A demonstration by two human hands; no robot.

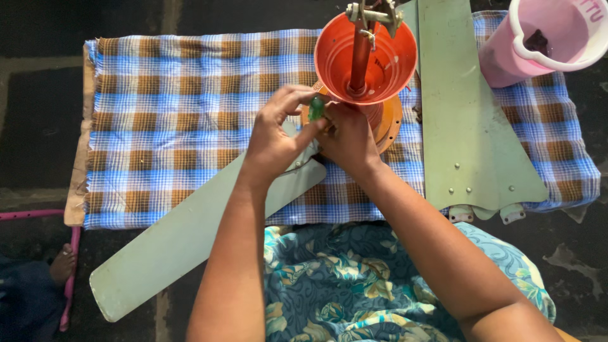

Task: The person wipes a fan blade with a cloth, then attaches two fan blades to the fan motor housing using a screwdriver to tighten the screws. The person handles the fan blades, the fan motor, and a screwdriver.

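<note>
Hands (310, 136) gripping screwdriver (316, 109) beside fan motor (386, 120)

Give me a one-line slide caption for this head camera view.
Left hand turns a green-handled tool at an orange fan motor steadied by the right hand.

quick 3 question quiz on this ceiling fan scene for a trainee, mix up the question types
1. True or false: the left hand pinches a small green-handled tool at the orange fan motor.
2. Multiple choice: the pink jug stands at the A) near left, B) far right, C) centre of the checked cloth.
3. Fill in: a pale green fan ____ juts over the cloth's near edge, under the left forearm.

Key: 1 true; 2 B; 3 blade. The right hand steadies the motor below the orange cup.
</note>
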